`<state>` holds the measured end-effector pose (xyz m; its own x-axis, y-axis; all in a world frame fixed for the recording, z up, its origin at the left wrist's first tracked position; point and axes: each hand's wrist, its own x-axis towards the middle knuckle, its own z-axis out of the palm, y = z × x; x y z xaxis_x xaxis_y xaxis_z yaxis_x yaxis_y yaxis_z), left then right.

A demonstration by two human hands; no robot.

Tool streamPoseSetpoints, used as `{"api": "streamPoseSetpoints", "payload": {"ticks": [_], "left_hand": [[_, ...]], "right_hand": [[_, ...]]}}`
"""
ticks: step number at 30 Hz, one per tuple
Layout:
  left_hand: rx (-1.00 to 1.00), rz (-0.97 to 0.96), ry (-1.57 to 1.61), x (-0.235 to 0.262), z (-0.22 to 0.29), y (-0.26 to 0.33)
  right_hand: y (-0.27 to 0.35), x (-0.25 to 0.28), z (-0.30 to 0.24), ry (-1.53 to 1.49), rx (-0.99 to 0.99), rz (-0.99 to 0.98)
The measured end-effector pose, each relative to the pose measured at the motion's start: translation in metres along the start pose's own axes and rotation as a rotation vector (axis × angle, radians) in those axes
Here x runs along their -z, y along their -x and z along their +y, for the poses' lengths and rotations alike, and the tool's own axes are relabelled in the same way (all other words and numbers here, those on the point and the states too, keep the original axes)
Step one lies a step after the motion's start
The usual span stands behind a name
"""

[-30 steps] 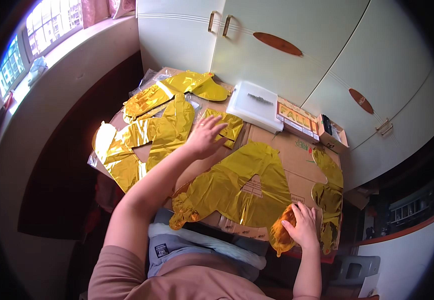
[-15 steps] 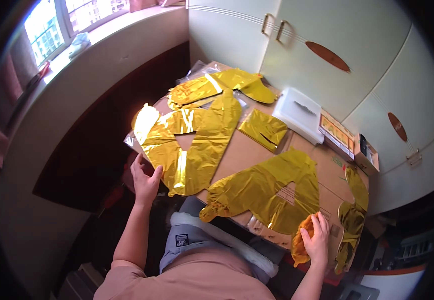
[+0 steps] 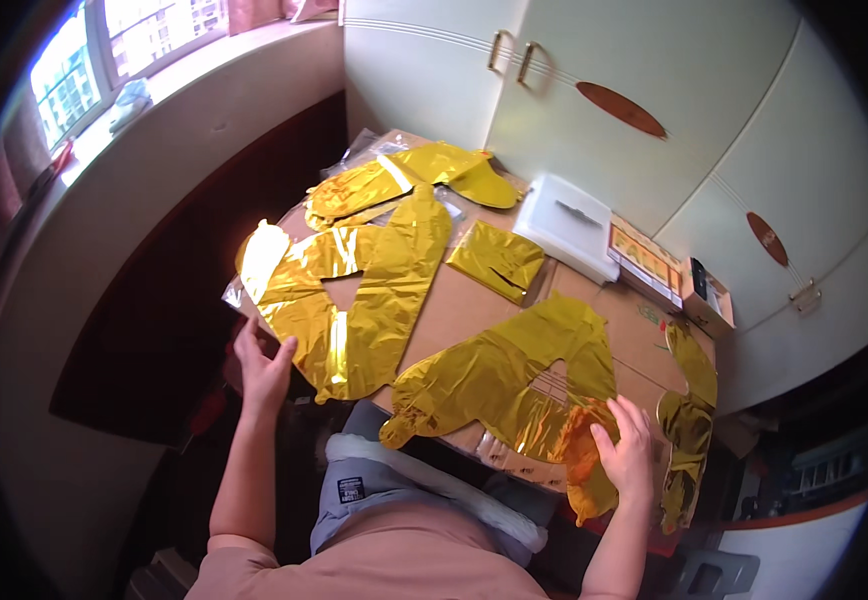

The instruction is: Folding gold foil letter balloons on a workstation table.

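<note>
Flat gold foil balloons lie on the tabletop. My left hand (image 3: 264,372) is open with fingers apart, at the table's left edge beside a large A-shaped balloon (image 3: 399,290). My right hand (image 3: 627,452) has its fingers stretched and its thumb apart. It is at the near right corner of a second A-shaped balloon (image 3: 499,375), whose leg there hangs over the table edge and shows orange reflections. Whether the fingertips touch the foil I cannot tell. Another gold balloon (image 3: 469,178) lies at the back, with a folded gold foil piece (image 3: 497,260) in front of it.
Brown cardboard (image 3: 444,330) covers the table. At the back right stand a white plastic box (image 3: 566,228), an orange and white box (image 3: 644,262) and a small open carton (image 3: 706,297). A narrow gold balloon (image 3: 687,430) hangs at the right edge. Pale cupboards (image 3: 644,60) rise behind.
My right hand has loosened from the balloon's corner, which has spread out and flattened. The whole view has shifted a little; my left hand keeps its place beside the left balloon.
</note>
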<state>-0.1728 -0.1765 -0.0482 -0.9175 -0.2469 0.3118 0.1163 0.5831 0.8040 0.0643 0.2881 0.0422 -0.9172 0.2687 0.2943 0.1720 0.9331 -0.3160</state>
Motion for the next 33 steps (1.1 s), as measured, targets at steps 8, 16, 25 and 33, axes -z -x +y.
{"api": "streamPoseSetpoints", "payload": {"ticks": [8, 16, 25, 33], "left_hand": [[-0.673, -0.365, -0.27, -0.055, 0.103, -0.159], [-0.704, -0.721, -0.738, -0.143, 0.087, -0.257], [-0.969, -0.805, -0.71, -0.143, 0.061, -0.295], [-0.481, -0.78, -0.511, -0.144, 0.09, -0.299]], "right_hand": [[-0.141, -0.026, -0.047, -0.295, 0.241, 0.009], [-0.328, -0.115, -0.136, -0.362, 0.352, -0.139], [-0.415, -0.216, -0.211, -0.261, 0.464, -0.182], [-0.478, -0.223, -0.141, -0.246, 0.047, -0.106]]}}
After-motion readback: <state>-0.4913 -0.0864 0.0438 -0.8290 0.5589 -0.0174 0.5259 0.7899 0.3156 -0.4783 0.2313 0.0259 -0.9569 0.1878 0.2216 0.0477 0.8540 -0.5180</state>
